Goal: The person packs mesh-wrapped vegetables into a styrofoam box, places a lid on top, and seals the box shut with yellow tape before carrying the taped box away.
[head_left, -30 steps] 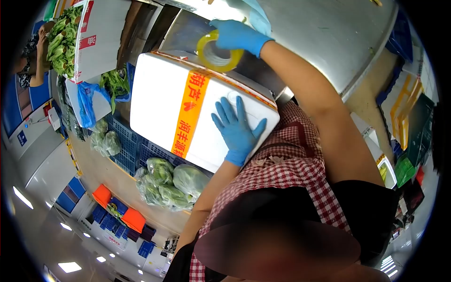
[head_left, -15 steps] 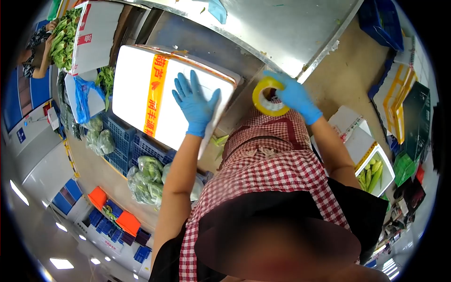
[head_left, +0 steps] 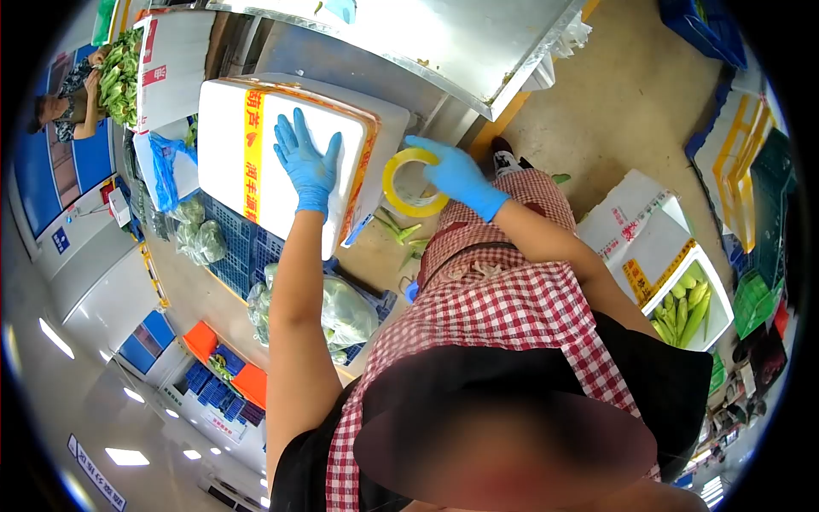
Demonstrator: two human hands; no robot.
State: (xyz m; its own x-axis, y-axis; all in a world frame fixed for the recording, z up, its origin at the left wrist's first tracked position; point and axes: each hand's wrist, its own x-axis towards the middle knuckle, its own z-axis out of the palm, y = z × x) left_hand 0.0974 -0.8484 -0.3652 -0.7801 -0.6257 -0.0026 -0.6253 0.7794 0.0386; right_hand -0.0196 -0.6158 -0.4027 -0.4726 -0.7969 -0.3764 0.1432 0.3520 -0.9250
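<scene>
My left hand [head_left: 305, 168], in a blue glove, lies palm down with fingers spread on the white foam box [head_left: 220, 162]. A yellow-orange printed tape strip [head_left: 252, 158] crosses the top of this box. More printed tape runs around its edge on the right. My right hand [head_left: 461, 177], also gloved in blue, grips a roll of yellow packing tape [head_left: 424, 207] by its ring, just off the box's right end. Whether a strip leads from the roll to the box cannot be made out.
A metal table [head_left: 452, 38] stands beyond the box. Blue crates [head_left: 229, 256] and bagged vegetables [head_left: 348, 314] are at lower left. At right sits an open foam box [head_left: 719, 311] of green, elongated vegetables. A person [head_left: 64, 107] stands at far left beside leafy greens [head_left: 119, 81].
My right hand has carried the tape roll left, nearer the box's right end. My left hand stays flat on the box. The view has shifted, showing more of the taped right edge.
</scene>
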